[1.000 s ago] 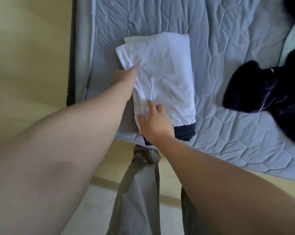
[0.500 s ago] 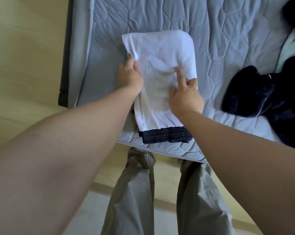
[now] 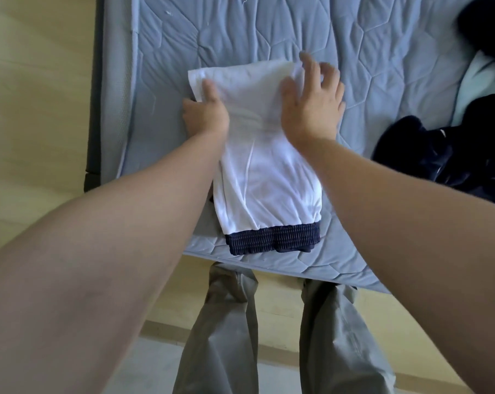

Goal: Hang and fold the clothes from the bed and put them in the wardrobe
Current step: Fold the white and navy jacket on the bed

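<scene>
A folded white garment with a dark navy ribbed band lies on the grey-blue quilted mattress, its band end close to the near edge. My left hand grips the garment's left edge, thumb on top and fingers tucked under. My right hand lies on the far right corner of the garment with its fingers spread and slightly blurred.
A heap of dark navy clothes sits on the mattress to the right, with a pale garment and another dark one behind it. The mattress's left edge borders a yellowish floor. My grey trouser legs stand against the near edge.
Both hands have slid up the white garment towards its far end. The right hand went from the near left corner to the far right corner; the left shifted to the upper left edge.
</scene>
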Available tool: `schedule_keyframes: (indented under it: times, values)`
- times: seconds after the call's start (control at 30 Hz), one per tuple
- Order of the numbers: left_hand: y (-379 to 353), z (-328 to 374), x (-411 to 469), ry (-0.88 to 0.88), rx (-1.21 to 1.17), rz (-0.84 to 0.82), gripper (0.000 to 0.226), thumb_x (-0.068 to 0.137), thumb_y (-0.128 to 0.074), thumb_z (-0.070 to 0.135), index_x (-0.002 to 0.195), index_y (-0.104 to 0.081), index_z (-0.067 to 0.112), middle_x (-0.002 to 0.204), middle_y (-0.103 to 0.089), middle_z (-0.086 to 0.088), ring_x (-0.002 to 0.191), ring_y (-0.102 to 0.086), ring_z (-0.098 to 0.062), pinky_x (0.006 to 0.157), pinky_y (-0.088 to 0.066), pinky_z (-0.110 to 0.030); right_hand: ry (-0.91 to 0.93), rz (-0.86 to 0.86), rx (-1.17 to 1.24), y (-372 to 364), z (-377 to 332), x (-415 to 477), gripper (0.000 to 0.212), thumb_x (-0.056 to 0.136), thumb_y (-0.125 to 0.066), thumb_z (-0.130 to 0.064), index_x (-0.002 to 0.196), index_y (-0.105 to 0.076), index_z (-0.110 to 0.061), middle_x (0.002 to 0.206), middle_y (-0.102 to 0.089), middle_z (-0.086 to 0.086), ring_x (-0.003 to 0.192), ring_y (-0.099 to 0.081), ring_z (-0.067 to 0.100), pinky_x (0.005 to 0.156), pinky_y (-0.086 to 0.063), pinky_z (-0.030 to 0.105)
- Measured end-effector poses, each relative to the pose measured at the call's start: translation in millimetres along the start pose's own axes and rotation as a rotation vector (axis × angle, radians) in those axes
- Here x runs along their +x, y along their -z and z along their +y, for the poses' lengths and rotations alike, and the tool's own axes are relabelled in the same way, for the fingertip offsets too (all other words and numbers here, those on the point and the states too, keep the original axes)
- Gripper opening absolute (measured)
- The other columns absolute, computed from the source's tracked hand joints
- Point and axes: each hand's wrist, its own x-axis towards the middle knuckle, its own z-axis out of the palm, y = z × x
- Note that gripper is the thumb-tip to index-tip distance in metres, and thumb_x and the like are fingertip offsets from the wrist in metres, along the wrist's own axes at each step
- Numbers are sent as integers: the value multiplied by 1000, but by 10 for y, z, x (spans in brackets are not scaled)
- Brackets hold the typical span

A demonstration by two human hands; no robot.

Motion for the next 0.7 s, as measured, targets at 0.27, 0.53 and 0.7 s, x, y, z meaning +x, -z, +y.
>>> schedule_keyframes:
  times: [0.27, 0.53, 0.7]
  values:
    - [-131, 237, 338, -105, 93, -72, 60, 104, -33, 53, 136, -50, 6, 138, -56, -17, 127, -53, -34, 101, -42, -37, -202, -487, 158, 164, 24, 845, 57, 94, -38, -74, 75, -64, -28, 108, -67, -1, 102, -62, 21, 87, -44, 27]
    - [-259, 200, 469, -28, 163, 20, 59, 104, -37, 55, 133, -51, 6, 135, -58, -13, 123, -56, -32, 98, -43, -36, -79, -333, -145, 40, 228, 1078, 81, 85, -37, -86, 69, -64, -11, 78, -62, 9, 74, -56, 23, 71, -40, 30]
    - [-88, 88, 390, -14, -43, -64, 60, 90, -51, 71, 110, -61, 16, 104, -69, 1, 96, -68, -21, 82, -53, -34, -291, -263, 233, 68, 310, 876, 73, 73, -56, -86, 105, -55, -21, 94, -63, -7, 77, -62, 13, 71, -47, 29]
